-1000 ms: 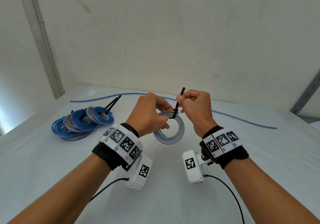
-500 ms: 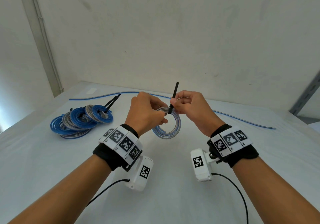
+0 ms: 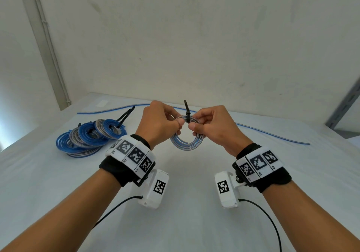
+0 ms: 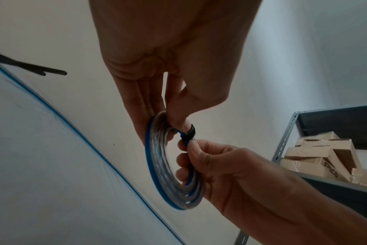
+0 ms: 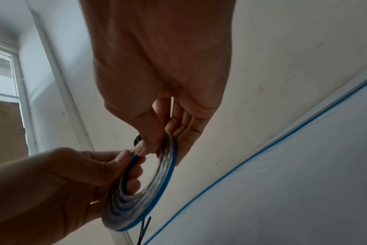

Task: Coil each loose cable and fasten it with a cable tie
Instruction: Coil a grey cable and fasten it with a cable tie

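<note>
The flat coil of clear-and-blue cable [image 3: 187,137] hung between both hands above the white surface [image 3: 58,173], its black plastic cable tie [image 3: 187,115] on top. The left hand [image 3: 158,124] and right hand [image 3: 213,128] each pinched the coil beside the tie, equally near, its tail pointing upward.

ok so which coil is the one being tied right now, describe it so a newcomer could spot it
Start at the white table, where a pile of finished coils lies on the left. The one you want is off the table, held between the left hand and right hand. Unlike the pile, it is a single coil with a black cable tie sticking up from its top.
</note>
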